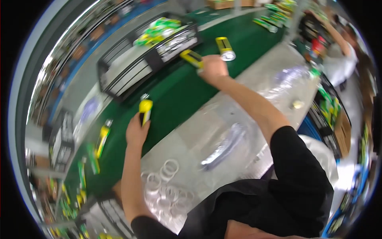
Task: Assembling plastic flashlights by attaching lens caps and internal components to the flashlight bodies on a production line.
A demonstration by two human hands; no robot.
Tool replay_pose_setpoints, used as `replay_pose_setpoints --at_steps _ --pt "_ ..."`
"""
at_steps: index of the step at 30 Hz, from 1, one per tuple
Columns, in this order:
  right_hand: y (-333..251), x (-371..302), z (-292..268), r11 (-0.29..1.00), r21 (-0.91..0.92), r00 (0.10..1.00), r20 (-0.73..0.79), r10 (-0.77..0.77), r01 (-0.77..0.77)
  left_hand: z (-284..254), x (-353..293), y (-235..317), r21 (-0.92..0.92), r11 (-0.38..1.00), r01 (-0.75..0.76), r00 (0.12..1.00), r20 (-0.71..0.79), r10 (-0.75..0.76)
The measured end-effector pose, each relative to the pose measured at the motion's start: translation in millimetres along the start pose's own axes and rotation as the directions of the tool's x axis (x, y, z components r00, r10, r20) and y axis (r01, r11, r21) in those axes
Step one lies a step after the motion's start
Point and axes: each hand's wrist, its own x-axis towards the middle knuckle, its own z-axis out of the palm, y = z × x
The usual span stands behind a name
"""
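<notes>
My left hand (137, 131) is closed around a yellow-and-black handheld item (146, 108) with a silvery end, held over the green belt surface (175, 107). Farther off and to the right, my right hand (215, 69) has its fingers wrapped on the end of a flat yellow-edged piece (191, 59); blur hides its exact kind. Just beyond that hand lies a similar yellow-edged piece (225, 48) with a round silvery end. Another yellow item (103, 138) rests on the belt left of my left hand.
A black crate (149, 59) with yellow-green packages stands along the far side. White rings (167, 195) sit on the plastic-covered bench (191, 147), beside a clear plastic bag (225, 147). At the right a co-worker (338, 59) reaches forward, near a crate of green-yellow packages (328, 107).
</notes>
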Motion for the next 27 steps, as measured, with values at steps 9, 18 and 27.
replay_pose_setpoints --at_steps 9,18,27 --pt "-89 -114 -91 0.312 0.899 0.94 0.338 -0.053 -0.306 -34 -68 171 -0.646 0.759 -0.079 0.989 0.045 0.142" --pt "-89 -239 -187 -0.206 0.802 0.782 0.43 -0.451 -0.56 -86 -115 213 -0.501 0.668 -0.55 0.83 -0.418 0.37" --pt "-105 -294 -213 0.256 0.886 0.623 0.456 -0.635 -0.388 -94 -184 206 -0.93 0.366 0.04 0.9 0.193 0.391"
